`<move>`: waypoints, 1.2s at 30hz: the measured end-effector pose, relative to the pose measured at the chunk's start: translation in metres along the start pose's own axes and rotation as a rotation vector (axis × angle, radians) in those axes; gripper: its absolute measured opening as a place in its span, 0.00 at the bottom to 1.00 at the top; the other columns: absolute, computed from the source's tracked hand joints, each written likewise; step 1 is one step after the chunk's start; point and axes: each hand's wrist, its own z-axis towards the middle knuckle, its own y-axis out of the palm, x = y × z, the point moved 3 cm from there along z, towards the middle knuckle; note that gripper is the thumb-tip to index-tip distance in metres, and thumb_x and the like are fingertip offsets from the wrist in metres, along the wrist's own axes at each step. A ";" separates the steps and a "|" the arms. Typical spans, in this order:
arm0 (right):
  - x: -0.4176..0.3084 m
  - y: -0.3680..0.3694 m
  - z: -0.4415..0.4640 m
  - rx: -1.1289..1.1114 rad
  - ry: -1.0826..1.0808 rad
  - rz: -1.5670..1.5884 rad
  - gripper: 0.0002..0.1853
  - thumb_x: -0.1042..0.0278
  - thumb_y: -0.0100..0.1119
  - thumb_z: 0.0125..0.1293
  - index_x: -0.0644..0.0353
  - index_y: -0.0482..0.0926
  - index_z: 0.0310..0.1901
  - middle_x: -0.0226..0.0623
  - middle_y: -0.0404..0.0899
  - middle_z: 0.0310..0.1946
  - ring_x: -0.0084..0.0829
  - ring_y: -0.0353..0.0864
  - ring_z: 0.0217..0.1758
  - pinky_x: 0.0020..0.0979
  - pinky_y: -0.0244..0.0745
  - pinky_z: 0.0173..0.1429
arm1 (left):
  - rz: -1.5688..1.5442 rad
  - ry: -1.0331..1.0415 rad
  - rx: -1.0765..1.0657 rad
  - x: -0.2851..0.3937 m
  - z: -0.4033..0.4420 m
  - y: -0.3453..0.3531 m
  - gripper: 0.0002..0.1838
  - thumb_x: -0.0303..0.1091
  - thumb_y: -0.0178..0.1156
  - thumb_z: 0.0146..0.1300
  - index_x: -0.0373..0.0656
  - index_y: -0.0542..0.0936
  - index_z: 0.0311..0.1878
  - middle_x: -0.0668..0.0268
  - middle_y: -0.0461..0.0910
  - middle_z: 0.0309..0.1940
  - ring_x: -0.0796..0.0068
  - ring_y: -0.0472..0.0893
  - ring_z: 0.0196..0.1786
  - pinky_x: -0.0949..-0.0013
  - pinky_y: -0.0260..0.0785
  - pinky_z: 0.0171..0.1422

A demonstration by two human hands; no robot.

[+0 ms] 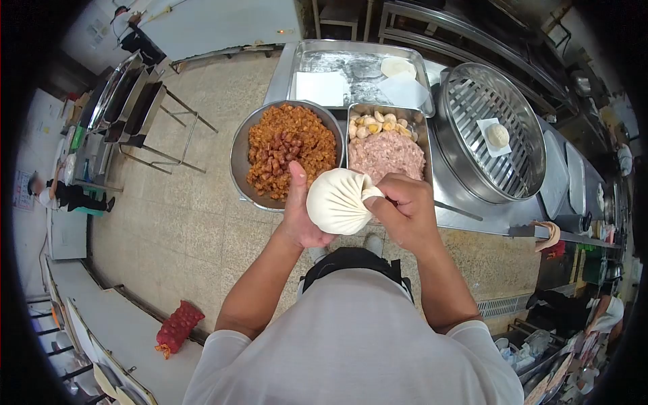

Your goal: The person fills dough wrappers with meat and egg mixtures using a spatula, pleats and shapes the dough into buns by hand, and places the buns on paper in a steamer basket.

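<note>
Tan tiled floor (175, 250), open L of stainless counter (281, 81); counter's near edge part hidden, R end hard to make out. Slatted steamer (466, 178) blocks R side, 1 round bun (498, 136) on paper (483, 126) inside. Floured tray (358, 64) at back; bowl (237, 160) of red-brown filling (266, 138) + pan (424, 126) of mince (385, 154) in front. L hand (302, 219) cups pleated dough bun (337, 202) nr both, some fingers out of sight; R hand (408, 212) pinches its gathered top.

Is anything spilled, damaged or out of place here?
Nothing looks spilled or damaged: the dough bun between the left hand and right hand shows no visible tear, and the brown filling sits within its bowl. Slightly odd is a red net bag lying away from the table, at lower left, though it may be stored there.
</note>
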 end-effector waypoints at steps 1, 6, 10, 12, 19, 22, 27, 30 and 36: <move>-0.001 -0.001 0.000 0.000 0.001 0.000 0.03 0.78 0.63 0.57 0.69 0.81 0.29 0.35 0.76 0.25 0.24 0.72 0.25 0.29 0.64 0.30 | -0.129 -0.038 -0.115 -0.001 0.000 0.004 0.62 0.89 0.35 0.50 0.38 0.66 0.69 0.49 0.80 0.54 0.58 0.87 0.43 0.60 0.84 0.31; -0.015 -0.005 0.002 0.128 0.108 -0.043 0.06 0.72 0.67 0.54 0.65 0.83 0.30 0.36 0.76 0.23 0.29 0.75 0.24 0.31 0.70 0.30 | 0.108 0.060 -0.002 0.003 0.000 0.025 0.63 0.90 0.36 0.49 0.38 0.66 0.68 0.50 0.78 0.54 0.54 0.86 0.45 0.53 0.84 0.39; -0.013 -0.005 0.007 0.131 0.131 0.009 0.06 0.72 0.68 0.53 0.65 0.84 0.31 0.36 0.77 0.25 0.27 0.76 0.25 0.29 0.71 0.31 | 0.306 0.139 0.072 0.007 0.004 0.021 0.63 0.90 0.36 0.48 0.38 0.65 0.68 0.51 0.76 0.55 0.53 0.85 0.43 0.48 0.82 0.42; -0.001 0.000 0.005 0.080 0.218 0.204 0.06 0.74 0.68 0.53 0.64 0.84 0.33 0.35 0.77 0.27 0.26 0.76 0.26 0.28 0.70 0.31 | 0.386 0.153 0.122 0.006 0.006 0.015 0.63 0.90 0.36 0.48 0.38 0.65 0.68 0.51 0.75 0.56 0.54 0.85 0.43 0.47 0.82 0.41; 0.002 0.000 0.005 -0.004 0.015 0.073 0.04 0.77 0.64 0.53 0.68 0.81 0.29 0.35 0.77 0.23 0.23 0.73 0.26 0.27 0.65 0.30 | -0.009 -0.063 0.068 0.005 -0.004 -0.002 0.63 0.90 0.38 0.48 0.38 0.65 0.69 0.51 0.80 0.51 0.65 0.87 0.31 0.65 0.79 0.19; -0.003 -0.001 0.006 0.011 -0.022 0.038 0.06 0.73 0.65 0.56 0.68 0.82 0.28 0.42 0.77 0.21 0.30 0.75 0.21 0.31 0.67 0.27 | 0.055 -0.012 0.094 0.003 -0.004 -0.002 0.64 0.90 0.38 0.48 0.38 0.65 0.69 0.51 0.82 0.47 0.67 0.85 0.23 0.73 0.74 0.13; -0.019 -0.007 0.013 0.123 0.089 -0.016 0.07 0.74 0.67 0.53 0.66 0.83 0.33 0.35 0.77 0.25 0.25 0.75 0.24 0.28 0.69 0.29 | 0.154 0.093 0.033 0.011 -0.002 0.016 0.62 0.91 0.32 0.47 0.42 0.69 0.66 0.53 0.82 0.42 0.70 0.84 0.25 0.73 0.72 0.13; -0.007 -0.003 0.016 0.046 0.086 0.112 0.09 0.76 0.68 0.51 0.65 0.83 0.36 0.33 0.77 0.27 0.22 0.75 0.25 0.27 0.70 0.30 | 0.272 0.232 0.173 0.002 0.009 0.019 0.61 0.90 0.35 0.49 0.40 0.68 0.66 0.52 0.80 0.49 0.68 0.84 0.25 0.72 0.74 0.15; 0.003 -0.002 0.013 0.055 0.007 0.083 0.05 0.73 0.66 0.53 0.65 0.82 0.29 0.37 0.75 0.22 0.28 0.74 0.22 0.31 0.68 0.28 | 0.150 0.104 0.184 0.013 0.003 0.017 0.61 0.88 0.36 0.52 0.37 0.66 0.68 0.53 0.81 0.50 0.66 0.85 0.25 0.71 0.76 0.15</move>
